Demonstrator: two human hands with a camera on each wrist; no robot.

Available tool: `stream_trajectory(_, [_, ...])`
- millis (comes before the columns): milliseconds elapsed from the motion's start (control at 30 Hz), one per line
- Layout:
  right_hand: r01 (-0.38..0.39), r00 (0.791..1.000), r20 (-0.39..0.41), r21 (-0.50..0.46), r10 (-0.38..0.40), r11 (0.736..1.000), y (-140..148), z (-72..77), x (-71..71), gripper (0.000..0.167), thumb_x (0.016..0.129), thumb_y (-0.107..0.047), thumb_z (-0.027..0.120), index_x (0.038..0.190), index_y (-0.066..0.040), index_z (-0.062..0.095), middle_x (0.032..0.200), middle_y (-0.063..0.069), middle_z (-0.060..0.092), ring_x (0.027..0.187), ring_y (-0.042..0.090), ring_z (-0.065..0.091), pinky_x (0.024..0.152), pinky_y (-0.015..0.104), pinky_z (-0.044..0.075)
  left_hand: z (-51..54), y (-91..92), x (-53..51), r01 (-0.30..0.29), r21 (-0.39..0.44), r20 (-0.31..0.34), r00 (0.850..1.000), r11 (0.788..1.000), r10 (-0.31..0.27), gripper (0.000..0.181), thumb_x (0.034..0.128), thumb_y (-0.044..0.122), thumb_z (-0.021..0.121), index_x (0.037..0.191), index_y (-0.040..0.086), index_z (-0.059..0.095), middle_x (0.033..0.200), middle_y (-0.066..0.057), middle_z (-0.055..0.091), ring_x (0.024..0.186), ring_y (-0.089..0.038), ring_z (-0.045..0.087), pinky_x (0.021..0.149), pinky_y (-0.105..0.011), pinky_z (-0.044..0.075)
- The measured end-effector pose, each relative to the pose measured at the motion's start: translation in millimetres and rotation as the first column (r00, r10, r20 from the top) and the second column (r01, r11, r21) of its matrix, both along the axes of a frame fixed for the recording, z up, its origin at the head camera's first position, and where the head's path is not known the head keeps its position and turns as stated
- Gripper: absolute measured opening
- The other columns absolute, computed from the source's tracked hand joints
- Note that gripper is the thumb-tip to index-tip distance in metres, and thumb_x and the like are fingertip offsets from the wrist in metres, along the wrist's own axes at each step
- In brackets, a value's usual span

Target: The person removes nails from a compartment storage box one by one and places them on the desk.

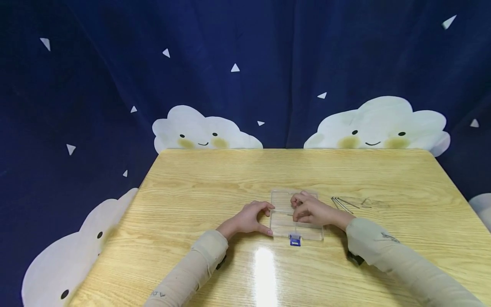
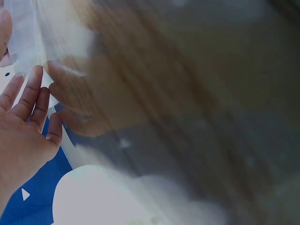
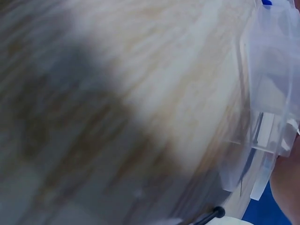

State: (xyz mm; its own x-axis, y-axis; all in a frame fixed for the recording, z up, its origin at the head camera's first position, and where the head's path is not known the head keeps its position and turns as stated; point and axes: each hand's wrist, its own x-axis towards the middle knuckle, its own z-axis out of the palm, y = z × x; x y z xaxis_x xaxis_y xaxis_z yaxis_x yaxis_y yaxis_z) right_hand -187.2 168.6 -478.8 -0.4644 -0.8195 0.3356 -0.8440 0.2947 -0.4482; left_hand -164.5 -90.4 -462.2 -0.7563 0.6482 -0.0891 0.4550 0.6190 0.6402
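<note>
A clear plastic box [image 1: 282, 224] lies opened flat on the wooden table, its lid [image 1: 281, 199] at the far side and a blue latch [image 1: 295, 240] at the near edge. My left hand [image 1: 251, 217] touches the box's left edge, thumb near the front corner and fingers farther back. In the left wrist view those fingers [image 2: 29, 105] look fairly straight and spread. My right hand [image 1: 311, 209] is over the box with bent fingers pointing down; whatever lies between its fingertips is hidden. The right wrist view shows a thin dark strip [image 3: 258, 126] at the box.
Several thin metal rods [image 1: 343, 204] lie on the table right of the box, beside my right wrist. A rod with a round dark end [image 3: 218, 212] shows low in the right wrist view. A dark blue curtain [image 1: 268, 85] with clouds hangs behind the table [image 1: 192, 179].
</note>
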Motion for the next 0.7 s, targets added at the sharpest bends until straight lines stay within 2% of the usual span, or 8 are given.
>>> stream_trajectory(200, [-0.055,0.99,-0.132,-0.019,0.052,0.998,-0.5,-6.8,-3.8,0.009,0.076,-0.013,0.071,0.072,-0.018,0.064,0.09,0.003,0.045,0.083,0.015,0.036,0.073,0.031,0.031,-1.1,-0.1,-0.2,-0.001,-0.001,-0.019,1.0,1.0,0.001,0.068,0.0659,0.033,0.081,0.123,0.01,0.052,0.098,0.002,0.057,0.098,-0.014,0.046,0.092,-0.031,0.033])
stream_trajectory(333, [-0.067,0.985,-0.159,0.001,0.067,0.998,-1.9,-7.0,-3.9,0.01,0.078,-0.013,0.069,0.073,-0.018,0.062,0.091,0.003,0.045,0.084,0.014,0.036,0.074,0.031,0.033,-0.7,-0.8,-0.5,0.006,0.003,-0.019,1.0,1.0,-0.005,0.068,0.0663,0.033,0.081,0.123,0.009,0.051,0.098,0.002,0.057,0.098,-0.015,0.046,0.092,-0.032,0.033])
stream_trajectory(467, [-0.064,0.992,-0.107,0.004,0.064,0.998,-3.7,-4.8,-0.3,0.01,0.079,-0.011,0.067,0.074,-0.017,0.062,0.091,0.0,0.044,0.086,0.013,0.035,0.075,0.031,0.033,-0.2,-1.4,-0.6,0.014,0.004,-0.014,1.0,1.0,-0.014,0.068,0.0669,0.033,0.081,0.124,0.009,0.051,0.098,0.001,0.057,0.099,-0.015,0.046,0.093,-0.033,0.032])
stream_trajectory(700, [-0.02,0.998,0.055,-0.017,0.021,1.0,-4.4,-3.2,3.4,0.011,0.079,-0.007,0.066,0.072,-0.014,0.062,0.089,-0.002,0.041,0.087,0.011,0.035,0.077,0.03,0.033,1.4,-1.7,-0.9,0.006,-0.007,0.004,1.0,1.0,-0.006,0.069,0.0672,0.033,0.08,0.125,0.01,0.051,0.098,0.002,0.057,0.101,-0.016,0.046,0.094,-0.033,0.032])
